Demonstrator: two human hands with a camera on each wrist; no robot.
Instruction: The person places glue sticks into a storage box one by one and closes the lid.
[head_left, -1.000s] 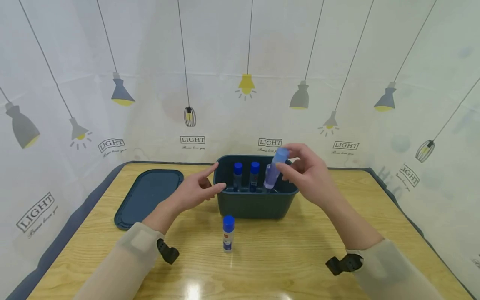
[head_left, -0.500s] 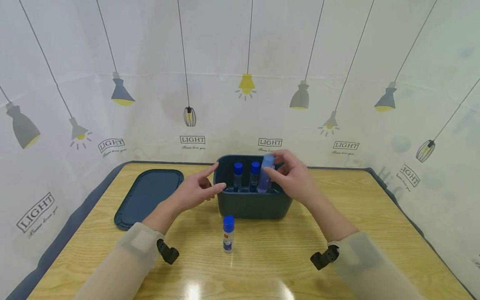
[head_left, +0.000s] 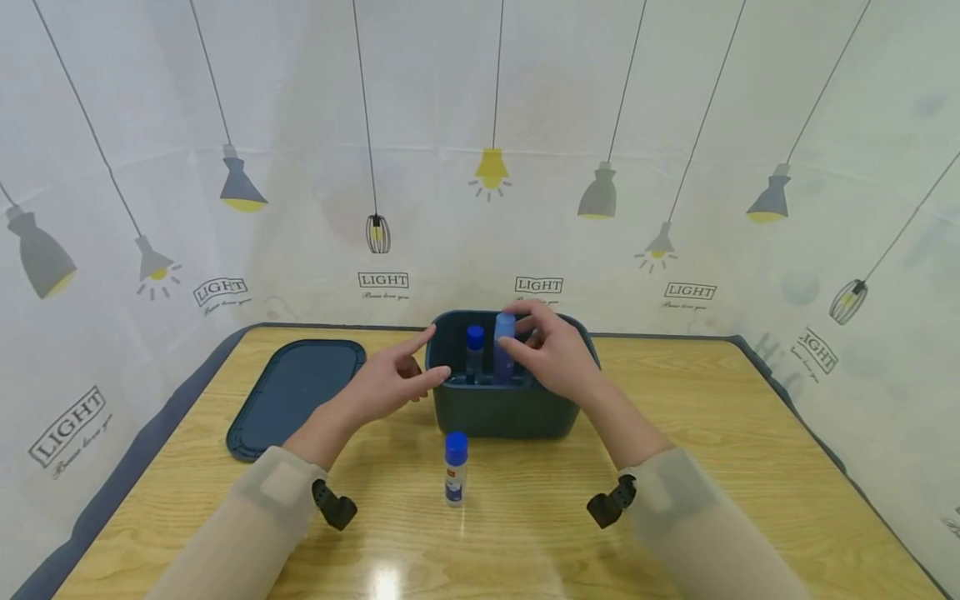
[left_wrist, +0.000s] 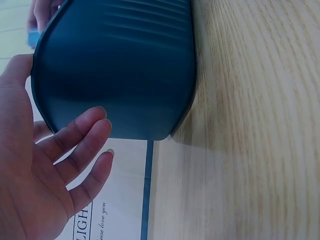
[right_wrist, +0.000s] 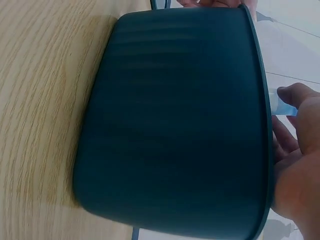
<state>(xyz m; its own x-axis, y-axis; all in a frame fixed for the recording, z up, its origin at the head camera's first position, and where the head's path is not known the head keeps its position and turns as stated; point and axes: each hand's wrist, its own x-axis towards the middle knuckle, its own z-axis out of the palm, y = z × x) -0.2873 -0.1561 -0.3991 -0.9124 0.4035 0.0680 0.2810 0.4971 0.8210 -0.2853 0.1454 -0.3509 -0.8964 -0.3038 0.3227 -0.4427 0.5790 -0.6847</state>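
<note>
My right hand (head_left: pixel 557 354) reaches over the dark teal plastic box (head_left: pixel 506 415) and pinches a translucent blue-purple glue stick (head_left: pixel 504 333) between thumb and fingers. That stick is upright, its lower part inside the box. Left of it in the box stands a blue-capped glue stick (head_left: pixel 475 339); a second one is hidden behind the held stick. At the box's left end rests my left hand (head_left: pixel 386 382), index finger and thumb spread along the rim and the other fingers loose in the left wrist view. Another blue-capped glue stick (head_left: pixel 455 471) stands on the table before the box.
A dark blue lid (head_left: pixel 300 392) lies flat on the wooden table (head_left: pixel 360 517), left of the box. Behind the table hangs a pale cloth (head_left: pixel 442 100) printed with lamps.
My right hand has carried the blue-purple glue stick leftward inside the box, from tilted to upright, and it now covers a stick standing there. My left hand keeps its place.
</note>
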